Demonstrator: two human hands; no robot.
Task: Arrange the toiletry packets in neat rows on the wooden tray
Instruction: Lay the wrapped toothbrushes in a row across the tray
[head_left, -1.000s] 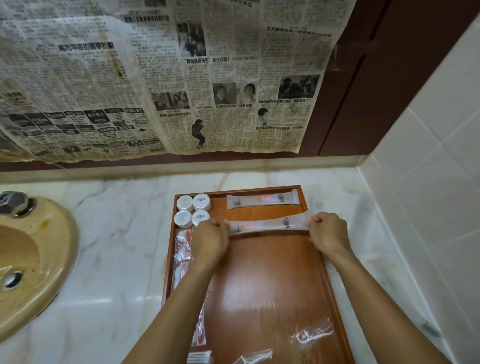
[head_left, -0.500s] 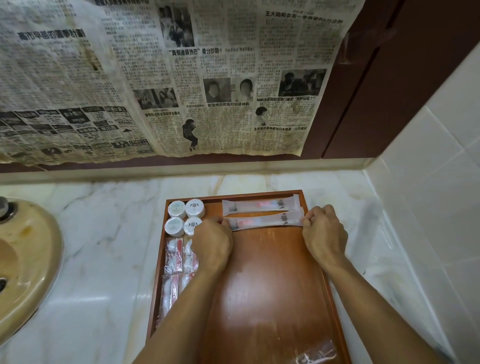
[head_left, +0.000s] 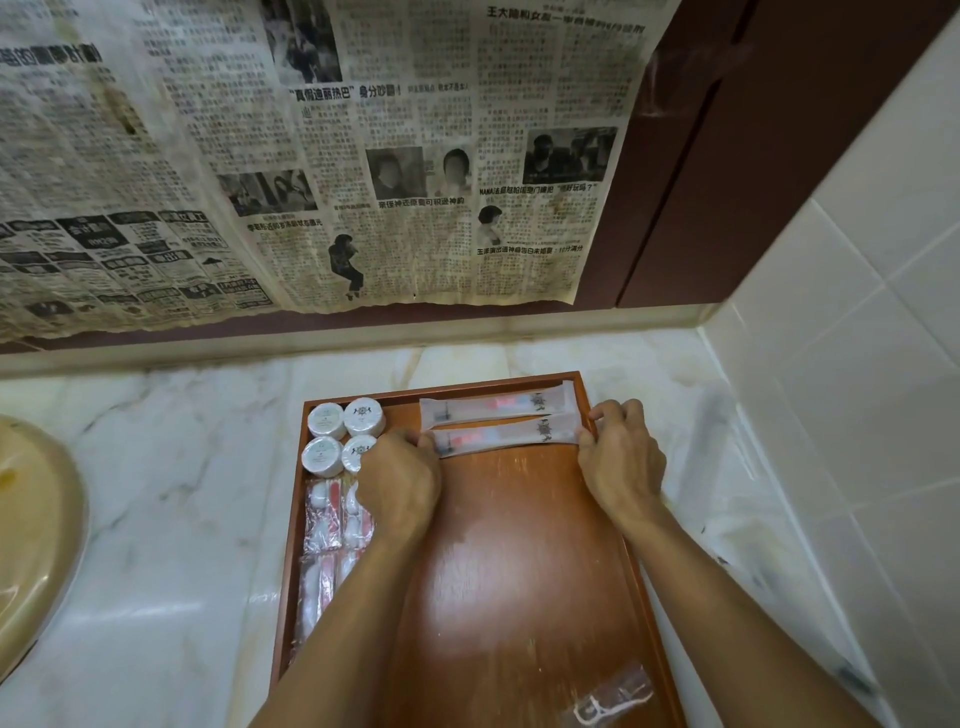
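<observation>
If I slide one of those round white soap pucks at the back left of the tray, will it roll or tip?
Probably neither: the round soap pucks lie flat and look squat. One would likely slide easily on the glossy wooden tray, though its neighbours crowd it.

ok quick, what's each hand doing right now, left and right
Left hand: pinches the left end of the nearer long translucent toothbrush packet.
Right hand: pinches that packet's right end.
</observation>
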